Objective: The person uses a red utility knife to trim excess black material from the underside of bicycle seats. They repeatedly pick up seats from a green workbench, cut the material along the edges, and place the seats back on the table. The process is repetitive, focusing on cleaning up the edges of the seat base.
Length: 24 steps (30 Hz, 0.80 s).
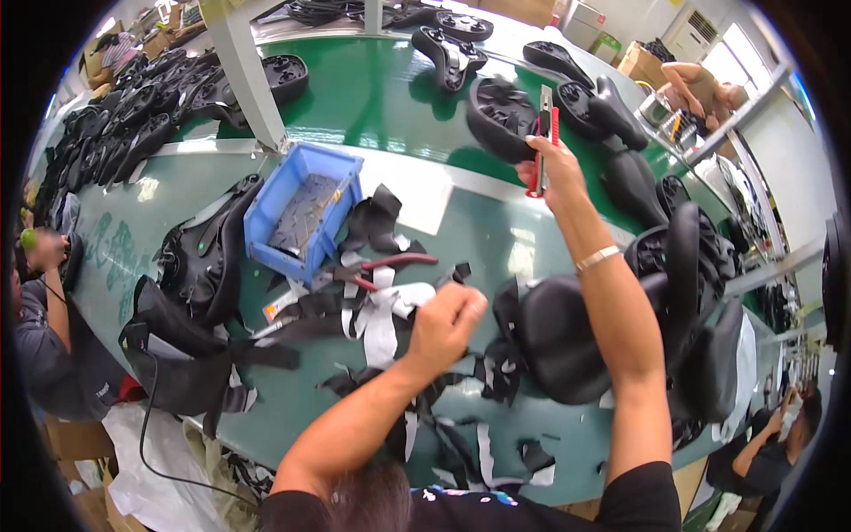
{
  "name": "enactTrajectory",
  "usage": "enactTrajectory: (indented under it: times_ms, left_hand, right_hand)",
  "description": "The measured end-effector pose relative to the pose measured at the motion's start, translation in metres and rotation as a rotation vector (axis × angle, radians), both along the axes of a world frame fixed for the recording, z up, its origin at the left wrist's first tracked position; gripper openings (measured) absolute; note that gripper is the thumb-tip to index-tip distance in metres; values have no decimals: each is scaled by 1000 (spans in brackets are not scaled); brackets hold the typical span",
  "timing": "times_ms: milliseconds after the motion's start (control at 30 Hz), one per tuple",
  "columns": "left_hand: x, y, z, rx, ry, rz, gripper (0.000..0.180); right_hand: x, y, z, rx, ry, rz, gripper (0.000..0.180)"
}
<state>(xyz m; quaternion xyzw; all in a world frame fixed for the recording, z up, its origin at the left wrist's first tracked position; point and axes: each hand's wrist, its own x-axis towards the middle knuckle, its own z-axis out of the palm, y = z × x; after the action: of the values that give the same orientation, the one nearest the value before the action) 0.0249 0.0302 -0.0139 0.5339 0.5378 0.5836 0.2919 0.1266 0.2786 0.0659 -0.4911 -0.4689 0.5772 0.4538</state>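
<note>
My right hand (560, 168) is raised, wrapped round a red utility knife (555, 126) that points up and away from me. Behind the knife, a black saddle (493, 124) lies with its underside up on the green surface. My left hand (446, 326) is closed in a fist above black and white material scraps (381, 324); its inner side is hidden, so what it holds, if anything, cannot be seen. Just beyond that fist lie pliers with red handles (403, 261). A black padded saddle (563, 337) rests between my forearms.
A blue bin (257, 217) holding small metal pieces stands left of centre. Black saddles (133, 115) are heaped at the far left, and more (683, 266) are piled at the right. A white post (244, 71) rises beyond the bin. Other people sit left and right.
</note>
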Motion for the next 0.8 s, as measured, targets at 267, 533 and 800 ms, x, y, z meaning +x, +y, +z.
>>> enactTrajectory:
  times_ms: [267,533,800]
  left_hand:
    - [-71,-22,13,-594,-1026,-543,57]
    - [-47,-78,63,-614,-499,-388,63]
    - [-36,-70,86,-570,-338,-382,59]
  right_hand:
    - [117,-238,37,477,-583,614,23]
    - [162,-309,12,780,-736,438,46]
    - [170,-319,25,866,-1286,801,61]
